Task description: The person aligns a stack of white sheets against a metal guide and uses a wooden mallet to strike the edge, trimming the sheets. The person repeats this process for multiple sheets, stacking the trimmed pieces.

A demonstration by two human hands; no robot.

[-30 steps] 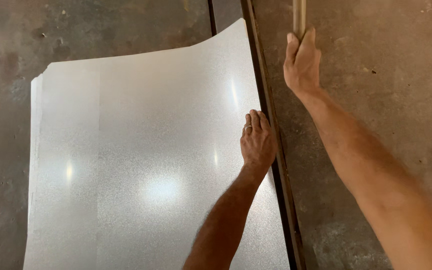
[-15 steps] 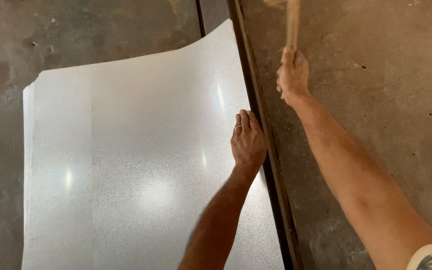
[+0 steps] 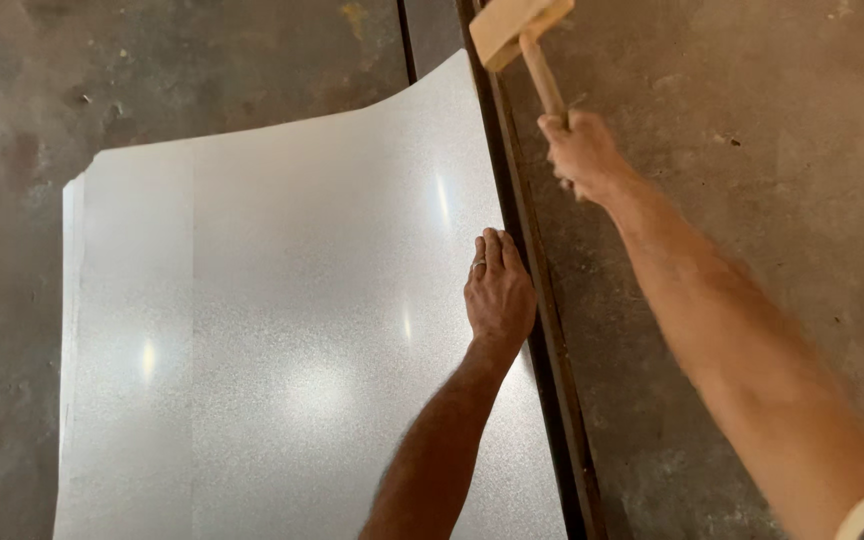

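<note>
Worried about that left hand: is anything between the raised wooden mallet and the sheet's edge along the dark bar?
Nothing visible. The mallet, gripped by the right hand, is above the dark bar. The left hand lies flat on the metal sheet beside the bar, nearer the camera.

Left hand is flat, palm down, on a big shiny metal sheet, right by the sheet's right edge, with a ring on one finger. That edge sits against a dark steel bar running up the concrete floor. The sheet's far corner curls up a bit. Right hand is wrapped around the handle of a wooden mallet, head raised above the bar near the top of the frame.
</note>
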